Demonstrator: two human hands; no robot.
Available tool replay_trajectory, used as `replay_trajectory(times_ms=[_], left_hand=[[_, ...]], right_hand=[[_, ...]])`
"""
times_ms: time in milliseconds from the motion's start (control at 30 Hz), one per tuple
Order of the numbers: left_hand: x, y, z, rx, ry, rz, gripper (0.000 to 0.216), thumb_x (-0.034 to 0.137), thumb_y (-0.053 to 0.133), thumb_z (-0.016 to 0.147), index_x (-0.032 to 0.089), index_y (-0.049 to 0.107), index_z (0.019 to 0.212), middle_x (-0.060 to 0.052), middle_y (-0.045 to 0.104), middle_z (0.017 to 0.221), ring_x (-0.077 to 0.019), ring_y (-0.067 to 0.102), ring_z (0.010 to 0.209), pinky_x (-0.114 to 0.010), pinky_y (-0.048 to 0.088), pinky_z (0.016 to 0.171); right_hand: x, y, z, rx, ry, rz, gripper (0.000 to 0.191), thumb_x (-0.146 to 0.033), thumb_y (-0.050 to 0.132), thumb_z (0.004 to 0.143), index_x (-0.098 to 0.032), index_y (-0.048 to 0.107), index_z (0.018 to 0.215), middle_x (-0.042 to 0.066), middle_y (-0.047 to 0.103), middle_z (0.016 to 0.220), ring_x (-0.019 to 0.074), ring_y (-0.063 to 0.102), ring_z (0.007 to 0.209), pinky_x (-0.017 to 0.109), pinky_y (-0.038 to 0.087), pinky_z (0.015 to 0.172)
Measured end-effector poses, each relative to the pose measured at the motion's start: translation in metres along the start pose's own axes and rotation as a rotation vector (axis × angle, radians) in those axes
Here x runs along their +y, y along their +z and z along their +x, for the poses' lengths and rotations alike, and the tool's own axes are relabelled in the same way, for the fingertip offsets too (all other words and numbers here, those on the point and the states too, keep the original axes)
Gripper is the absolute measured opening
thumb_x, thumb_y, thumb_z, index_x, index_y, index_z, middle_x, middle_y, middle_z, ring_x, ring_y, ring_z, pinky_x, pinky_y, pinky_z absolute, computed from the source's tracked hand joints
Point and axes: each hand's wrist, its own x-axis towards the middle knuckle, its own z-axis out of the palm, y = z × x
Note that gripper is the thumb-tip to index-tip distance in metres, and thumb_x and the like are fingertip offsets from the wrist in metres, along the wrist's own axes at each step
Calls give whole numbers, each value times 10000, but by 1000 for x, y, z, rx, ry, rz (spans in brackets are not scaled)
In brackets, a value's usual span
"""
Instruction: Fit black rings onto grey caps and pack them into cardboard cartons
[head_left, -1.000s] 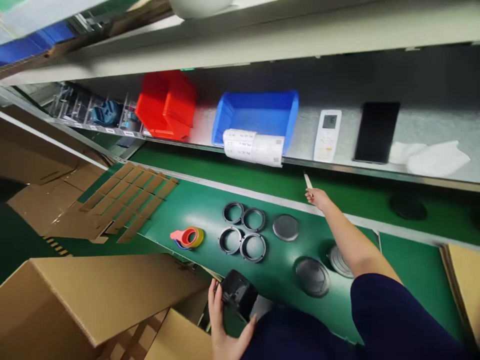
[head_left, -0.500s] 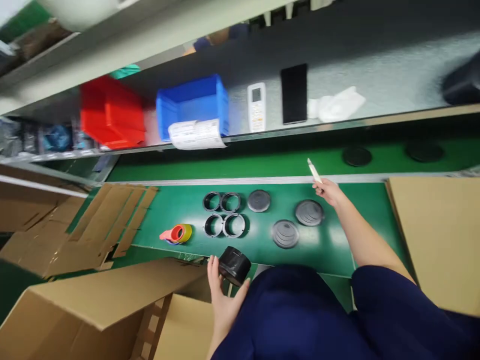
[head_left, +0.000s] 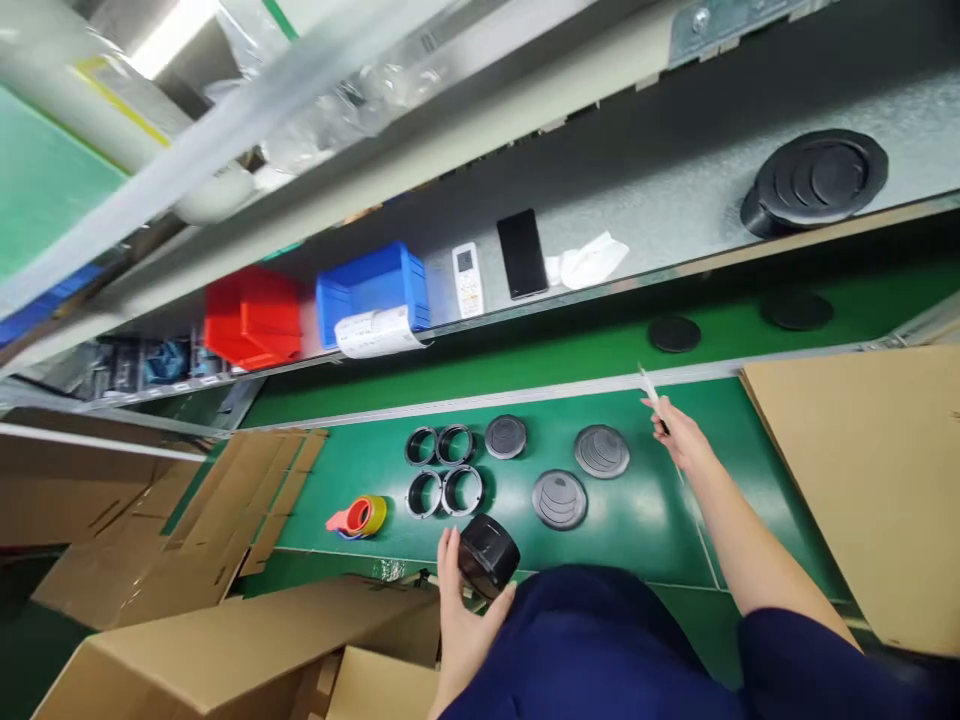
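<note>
My left hand (head_left: 466, 625) is closed around a black cylindrical plastic part (head_left: 489, 556), gripped between thumb and fingers in front of my body. My right hand (head_left: 682, 436) holds a white utility knife (head_left: 649, 384), its thin tip pointing up and away from me. On the green tabletop (head_left: 637, 540) between the hands lie round black louvred vents (head_left: 602, 451) and a plain-looking round dark part (head_left: 506, 437). Several black rings (head_left: 462, 490) stand in a cluster left of them, just beyond the held part.
A tape dispenser (head_left: 363, 516) lies left on the table. Cardboard boxes (head_left: 247, 640) stand at lower left, and a cardboard sheet (head_left: 870, 480) at right. The shelf holds a red bin (head_left: 251, 318), blue bin (head_left: 371, 290), remote (head_left: 468, 280), phone (head_left: 523, 254) and another louvred vent (head_left: 821, 180).
The view has shifted, bringing the louvred vent on the shelf fully into sight. My right hand has moved right, away from the vents, with the knife. My left hand keeps the black part.
</note>
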Motion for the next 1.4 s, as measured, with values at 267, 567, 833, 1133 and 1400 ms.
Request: replay_trajectory(times_ms=[267, 567, 833, 1133, 1400], left_hand=[[0, 8, -10, -26, -22, -38, 949, 458, 777, 772, 340, 328, 1600, -95, 235, 1705, -352, 232, 1577, -530, 356, 1220], [-5, 13, -21, -14, -39, -79, 958, 462, 794, 773, 390, 311, 1597, -76, 213, 1706, -350, 202, 1585, -530, 349, 1221], [-2, 12, -30, -9, -97, -76, 979, 466, 810, 775, 326, 307, 1602, -119, 178, 1702, -343, 192, 1587, -533, 295, 1247], [-3, 16, -39, -70, -173, -78, 1029, 386, 850, 732, 290, 324, 1611, -140, 149, 1710, -338, 177, 1593, -535, 218, 1282], [-11, 5, -61, 40, -246, 95, 1017, 391, 845, 718, 312, 349, 1603, -135, 226, 1697, -371, 194, 1580, -604, 231, 1265]], right_hand=[[18, -43, -1, 175, 94, 104, 336, -438, 875, 740, -201, 650, 816, 0, 688, 746, 71, 576, 555, 150, 498, 482], [27, -36, 13, 392, 22, -141, 341, -428, 852, 688, -152, 660, 748, 32, 653, 636, 63, 470, 447, 141, 332, 354], [34, -112, -30, 625, -189, -702, 245, -387, 672, 734, -202, 677, 894, 208, 702, 1071, 401, 658, 1071, 566, 550, 861], [50, -16, -54, 170, -993, -1281, 465, -369, 555, 876, -120, 640, 1260, 270, 476, 1418, 447, 369, 1370, 717, 300, 1082], [123, 165, -115, -720, -967, -1466, 523, -413, 527, 959, -136, 562, 1402, 236, 363, 1569, 396, 281, 1448, 653, 231, 1189]])
